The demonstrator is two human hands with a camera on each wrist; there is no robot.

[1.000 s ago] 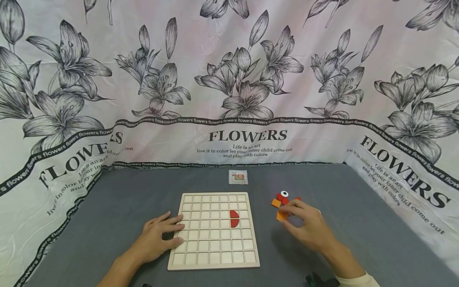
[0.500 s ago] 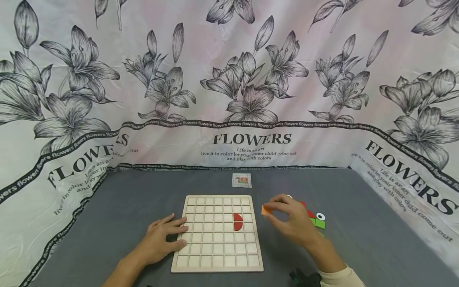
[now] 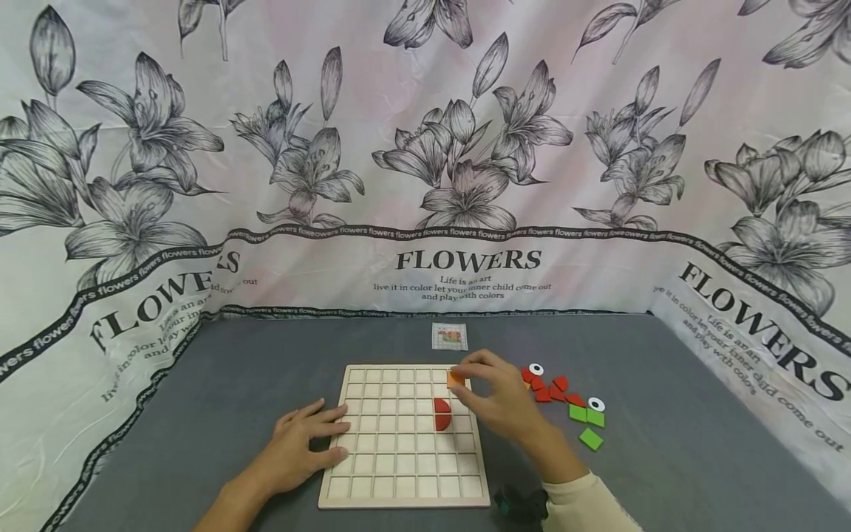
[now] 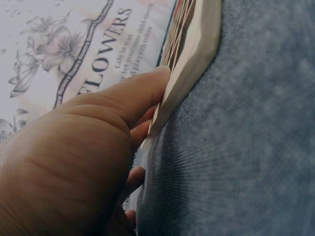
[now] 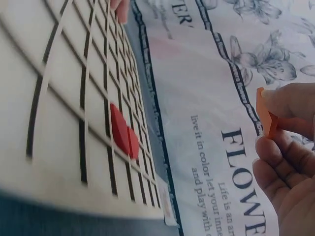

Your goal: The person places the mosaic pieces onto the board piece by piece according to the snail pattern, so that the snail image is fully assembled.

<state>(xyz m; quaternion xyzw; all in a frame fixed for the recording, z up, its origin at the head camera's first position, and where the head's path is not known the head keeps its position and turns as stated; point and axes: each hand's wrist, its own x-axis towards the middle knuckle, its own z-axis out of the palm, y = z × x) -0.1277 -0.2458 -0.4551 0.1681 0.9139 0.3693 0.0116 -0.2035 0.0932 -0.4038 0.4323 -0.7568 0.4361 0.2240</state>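
A wooden grid board (image 3: 405, 502) lies on the grey table, with two red rounded pieces (image 3: 442, 415) set in neighbouring cells right of its middle. My left hand (image 3: 299, 447) rests on the board's left edge, fingers stretched; the left wrist view shows the thumb (image 4: 142, 93) touching the rim. Between thumb and fingertips my right hand (image 3: 501, 395) pinches an orange square tile (image 3: 455, 380) over the board's upper right part. In the right wrist view the orange tile (image 5: 266, 115) is seen nearly edge-on, apart from the board.
Right of the board lie several red pieces (image 3: 558, 391), green square tiles (image 3: 591, 439) and two white eye discs (image 3: 596, 404). A small picture card (image 3: 449, 336) lies behind the board. Flower-printed cloth (image 3: 465, 273) hangs around the table's back and sides.
My right hand has picked the orange tile from the loose pieces and carried it left over the board. The left hand stays on the board's edge. The head view has shifted slightly.
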